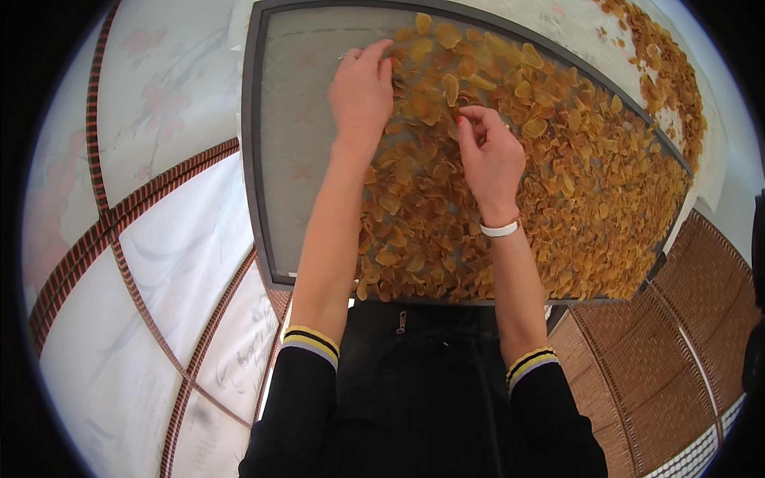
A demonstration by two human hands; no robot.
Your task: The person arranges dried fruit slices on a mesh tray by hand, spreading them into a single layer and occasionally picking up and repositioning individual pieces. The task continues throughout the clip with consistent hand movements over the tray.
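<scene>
Many thin, amber, dried-looking slices (436,167) lie over most of a dark-framed mesh screen (299,119). My left hand (361,89), with a ring on one finger, is at the left edge of the slices, its fingers bent down to them; whether it grips one is hidden. To its right, my right hand (493,149) has thumb and forefinger close together just above the slices, near a larger pale slice (450,89). Whether a slice is between these fingertips cannot be made out. A white band (499,228) is round my right wrist.
Beyond the frame's far right side, more amber slices (675,89) lie on a pale sheet (574,24). Pale printed panels with striped edging (161,191) are at the left. Brown woven matting (657,340) is at the lower right. The frame's near edge is close to my body.
</scene>
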